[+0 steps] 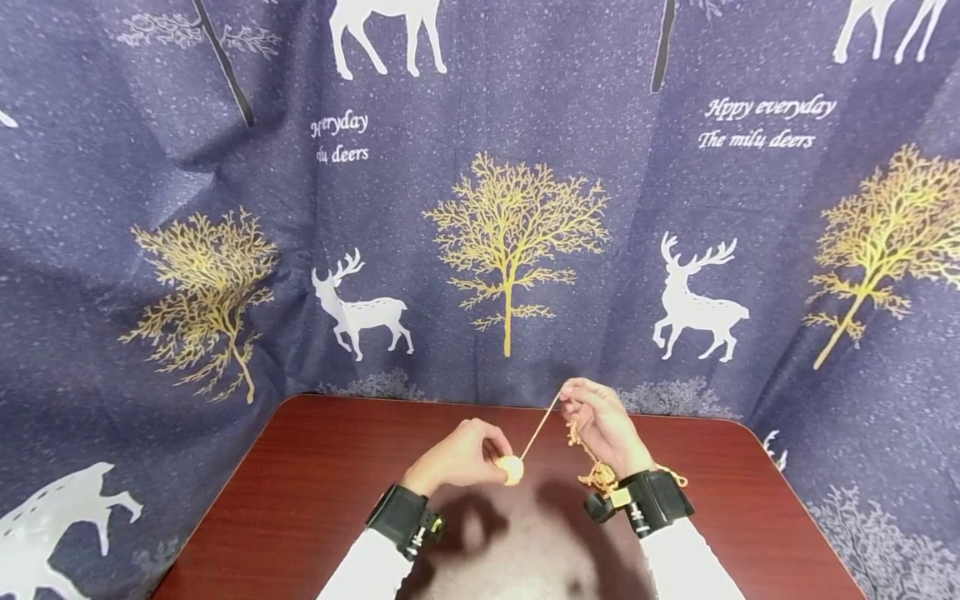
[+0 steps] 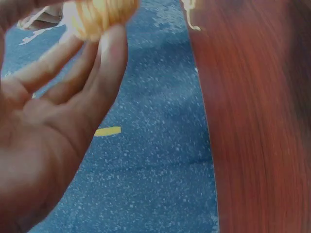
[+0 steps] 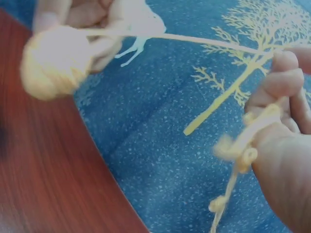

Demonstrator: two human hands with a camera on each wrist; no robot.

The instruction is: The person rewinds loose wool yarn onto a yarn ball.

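Here, I log left hand [image 1: 461, 457]: curled fingers pinching yarn ball [image 1: 511, 469]. Right hand [image 1: 604, 427]: fingertips pinching strand [image 1: 541, 426], apparently for tension.

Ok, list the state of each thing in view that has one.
Yarn ball: wound, pinched by the left hand.
Yarn strand: stretched straight from ball to right hand.
Loose yarn: looped and kinked, trailing below the right hand.
Wristbands: fastened, one per wrist.
Patterned cloth: hung up, creased, behind the table.
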